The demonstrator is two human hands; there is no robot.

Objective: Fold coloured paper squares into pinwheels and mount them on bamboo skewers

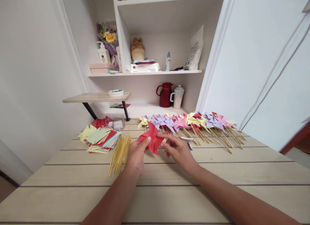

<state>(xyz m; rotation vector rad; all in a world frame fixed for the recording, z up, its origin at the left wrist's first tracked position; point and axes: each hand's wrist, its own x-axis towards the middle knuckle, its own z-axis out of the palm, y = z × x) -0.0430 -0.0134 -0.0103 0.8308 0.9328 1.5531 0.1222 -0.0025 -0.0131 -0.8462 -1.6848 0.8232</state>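
A red paper pinwheel (pixel 153 141) is held up over the table, its folded blades spread. My left hand (pixel 137 153) grips it from the left, thumb pressed on its face near the centre. At its right side, my right hand (pixel 178 150) has thumb and index finger closed in on a blade; a small pale patch shows between these fingers. No stick is visible on this pinwheel. Left of my left hand lies a bundle of thin wooden sticks (pixel 120 154). Beyond it is a stack of coloured paper pieces (pixel 101 139), some with cuts in them.
Finished pinwheels on sticks (pixel 181 121) lie in a row at the back right. A clear plastic box (pixel 117 124) with small white items sits behind the paper, near a low wooden stand (pixel 92 97). A red jug (pixel 166 95) and a cup (pixel 178 97) stand behind.
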